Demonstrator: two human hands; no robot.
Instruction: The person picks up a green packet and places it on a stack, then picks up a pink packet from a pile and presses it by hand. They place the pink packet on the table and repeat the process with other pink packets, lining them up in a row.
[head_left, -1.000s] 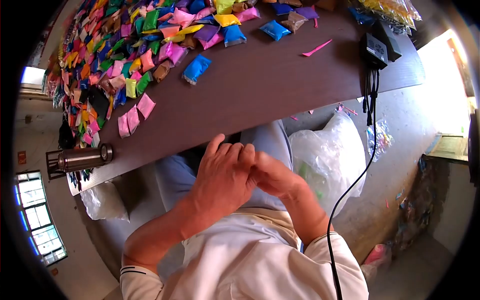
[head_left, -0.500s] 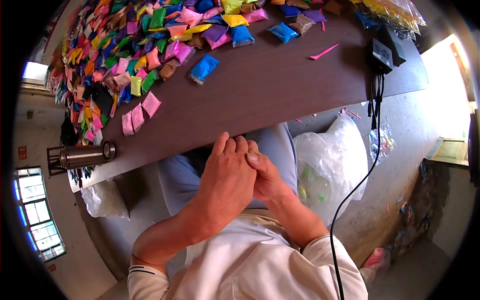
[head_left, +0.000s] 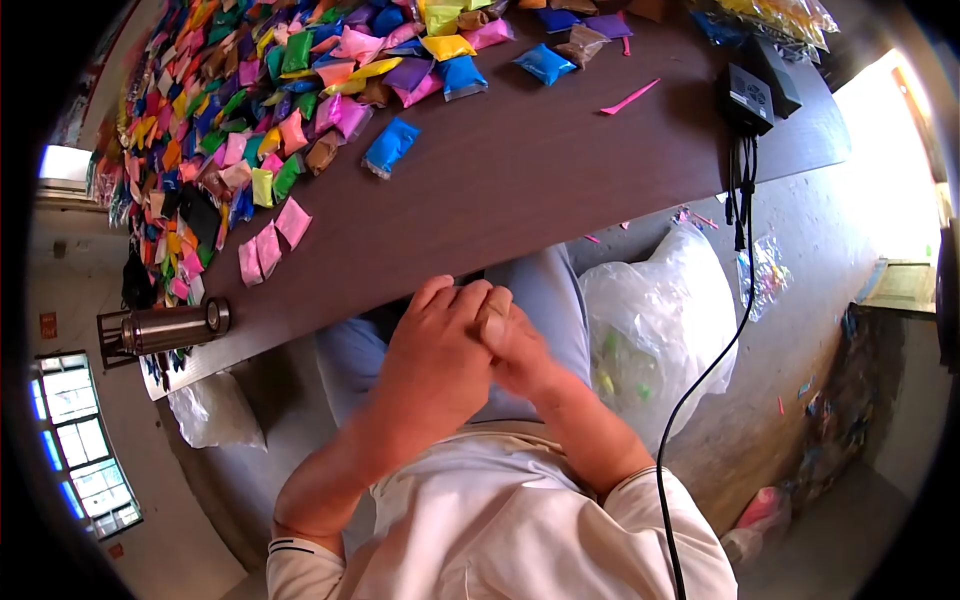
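My left hand [head_left: 440, 350] lies over my right hand [head_left: 522, 352], both clasped together above my lap, just below the near edge of the dark brown table [head_left: 530, 180]. The left fingers curl around the right hand's fingers and hide most of them. I see nothing held in either hand. The nearest things on the table are three pink packets [head_left: 270, 245] and a single blue packet [head_left: 390, 147], both well beyond my fingers.
A big heap of small coloured packets [head_left: 250, 100] covers the table's far left. A steel flask [head_left: 170, 325] lies at the near left corner. A black device [head_left: 750, 95] sits at the right edge, its cable [head_left: 700, 380] hanging down. A clear plastic bag [head_left: 660, 320] stands on the floor.
My clasped hands have shifted slightly against each other, rising toward the table edge and then settling back. The view has swayed a little. Nothing on the table moved.
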